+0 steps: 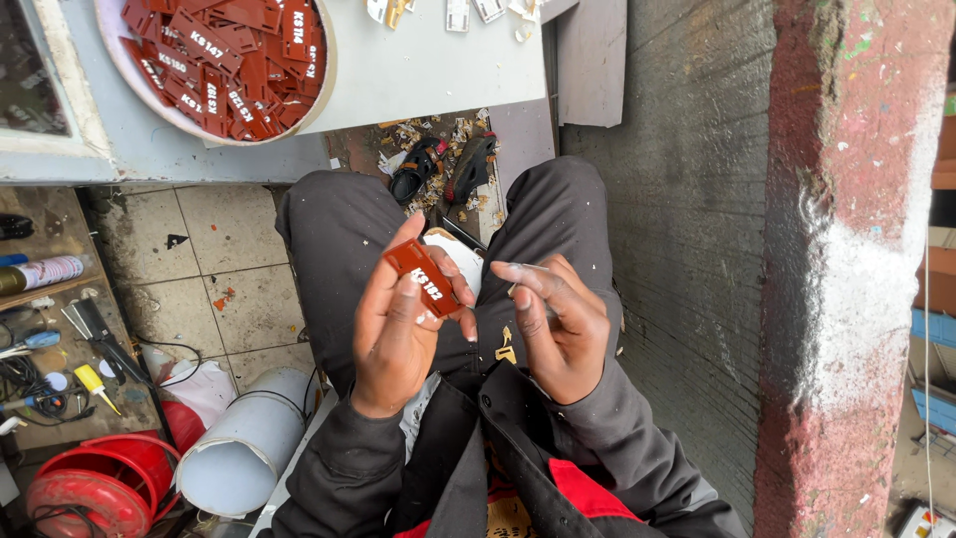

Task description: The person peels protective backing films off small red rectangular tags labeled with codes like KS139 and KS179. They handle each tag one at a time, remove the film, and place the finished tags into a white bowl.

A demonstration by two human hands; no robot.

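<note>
At the centre of the frame the left hand (pixel 393 334) holds a small red-brown rectangular tag (pixel 422 277) with white lettering, its fingers (pixel 450 274) clamped on the tag's edges, thumb on the near end. Just right of it, the right hand (pixel 558 329) is curled, its fingers (pixel 533 277) drawn together around a thin tool that barely shows; what kind it is cannot be told. Both hands hover above the person's lap, over dark trousers (pixel 339 229).

In the upper left, a round white tray (pixel 124 65) heaped with more tags (pixel 224 60) of the same kind sits on a pale blue counter (pixel 418 70), well apart from the hands. Below the counter's edge, between the knees, a pair of black sandals (pixel 443 169) lies among wood shavings on the floor.

At the lower left, a white pipe section (pixel 244 448) lies on its side beside a red reel (pixel 100 488), and a low shelf (pixel 60 389) carries screwdrivers and cables. A grey wall (pixel 687 199) and a worn red-and-white pillar (pixel 846 269) close off the right side of the frame.
</note>
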